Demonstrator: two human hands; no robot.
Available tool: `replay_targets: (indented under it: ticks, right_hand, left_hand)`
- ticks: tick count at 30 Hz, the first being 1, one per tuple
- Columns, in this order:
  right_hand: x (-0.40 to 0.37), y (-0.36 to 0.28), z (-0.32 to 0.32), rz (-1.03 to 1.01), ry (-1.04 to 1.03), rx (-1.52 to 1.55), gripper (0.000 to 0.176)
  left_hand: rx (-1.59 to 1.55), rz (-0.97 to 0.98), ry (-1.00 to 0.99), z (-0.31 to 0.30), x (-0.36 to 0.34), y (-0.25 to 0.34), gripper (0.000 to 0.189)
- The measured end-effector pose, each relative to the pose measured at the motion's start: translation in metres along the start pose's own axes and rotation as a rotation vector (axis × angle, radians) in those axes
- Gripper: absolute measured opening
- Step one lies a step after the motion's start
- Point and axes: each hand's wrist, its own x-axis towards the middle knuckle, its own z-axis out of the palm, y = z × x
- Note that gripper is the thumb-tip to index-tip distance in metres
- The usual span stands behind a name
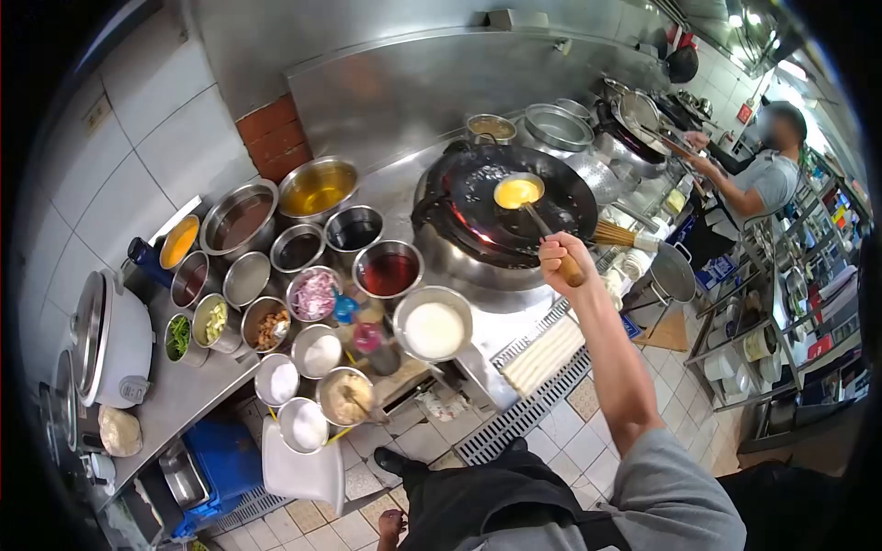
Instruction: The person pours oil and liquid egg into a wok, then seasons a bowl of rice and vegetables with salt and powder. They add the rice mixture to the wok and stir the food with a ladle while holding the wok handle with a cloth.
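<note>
one right hand (563,259) clamps the ladle (536,219) by its wooden end (571,271), wisely: the yellow liquid (517,191) probably makes it bowl-heavy, easily spilled. left hand (392,523) hangs low, grip unclear.

Okay so the left hand (392,523) is tiny and right down by the bottom edge, with the arm cut off, so I honestly can't tell if it's holding anything. The right hand (565,259) covers a chunk of the ladle (538,221) handle, and the ladle's bowl blocks a bit of the wok (478,197) behind it. No clue what the yellow stuff (518,192) is, tbh. The pink-topped bottle (367,337) is smeary, the rice cooker's (119,335) panel is too small to read, the co-worker's (776,184) head is blurred, and things on the metal shelving (781,294) are mostly unreadable specks.
</note>
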Motion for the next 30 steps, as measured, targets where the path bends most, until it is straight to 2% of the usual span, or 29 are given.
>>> replay_targets:
  ticks: [1, 2, 3, 5, 7, 10, 12, 14, 17, 18, 19, 21, 22, 23, 25, 26, 28, 30]
  right_hand:
    - [-0.009, -0.02, -0.02, -0.02, 0.108, -0.091, 0.021]
    - [-0.021, -0.034, -0.025, -0.044, 0.204, -0.139, 0.02]
    - [-0.029, -0.049, -0.037, -0.042, 0.204, -0.126, 0.02]
    - [-0.044, -0.08, -0.057, -0.006, 0.347, -0.299, 0.019]
    - [-0.064, -0.107, -0.066, -0.018, 0.402, -0.391, 0.015]
    - [-0.083, -0.139, -0.072, -0.111, 0.368, -0.9, 0.005]
    - [-0.094, -0.155, -0.068, -0.103, 0.369, -1.001, 0.006]
    - [-0.104, -0.169, -0.065, -0.092, 0.356, -1.128, 0.025]
    - [-0.1, -0.194, -0.077, -0.071, 0.287, -1.244, 0.036]
    - [-0.098, -0.2, -0.078, -0.055, 0.296, -1.223, 0.046]
    - [-0.093, -0.206, -0.086, -0.049, 0.295, -1.227, 0.046]
    - [-0.086, -0.213, -0.107, -0.07, 0.263, -1.347, 0.055]
    - [-0.097, -0.205, -0.095, -0.06, 0.365, -1.339, 0.054]
    - [-0.103, -0.203, -0.092, -0.039, 0.358, -1.369, 0.053]
    - [-0.109, -0.205, -0.099, 0.057, 0.264, -1.227, 0.052]
    - [-0.111, -0.206, -0.096, 0.099, 0.226, -1.16, 0.057]
    - [-0.105, -0.205, -0.091, 0.145, 0.179, -1.019, 0.062]
    - [-0.081, -0.211, -0.107, 0.176, 0.14, -0.912, 0.064]
  left_hand:
    - [-0.108, -0.38, 0.016, 0.019, -0.011, 0.019, 0.016]
    - [-0.067, -0.323, -0.004, 0.039, -0.019, 0.024, 0.021]
    - [-0.056, -0.328, 0.002, 0.06, -0.017, 0.001, 0.021]
    - [0.455, 0.008, 0.055, 0.096, -0.012, -0.028, 0.027]
    - [0.266, -0.137, -0.002, 0.127, -0.018, -0.017, 0.031]
    - [0.345, -0.116, -0.027, 0.153, -0.024, 0.006, 0.03]
    - [0.425, -0.083, -0.06, 0.166, -0.011, 0.03, 0.029]
    - [0.496, -0.054, -0.102, 0.183, 0.003, 0.06, 0.028]
    - [0.549, -0.063, -0.123, 0.216, 0.031, 0.106, 0.027]
    - [0.58, -0.084, -0.121, 0.224, 0.039, 0.119, 0.027]
    - [0.574, -0.087, -0.121, 0.233, 0.052, 0.132, 0.027]
    - [0.789, -0.069, -0.357, 0.253, 0.073, 0.152, 0.029]
    - [0.711, -0.081, -0.329, 0.263, 0.082, 0.159, 0.031]
    - [0.703, -0.088, -0.322, 0.276, 0.088, 0.165, 0.031]
    - [0.496, -0.131, -0.172, 0.301, 0.118, 0.158, 0.034]
    - [0.491, -0.134, -0.16, 0.31, 0.126, 0.162, 0.034]
    - [0.428, 0.021, -0.094, 0.325, 0.134, 0.186, 0.037]
    - [0.425, -0.01, -0.051, 0.333, 0.13, 0.222, 0.038]
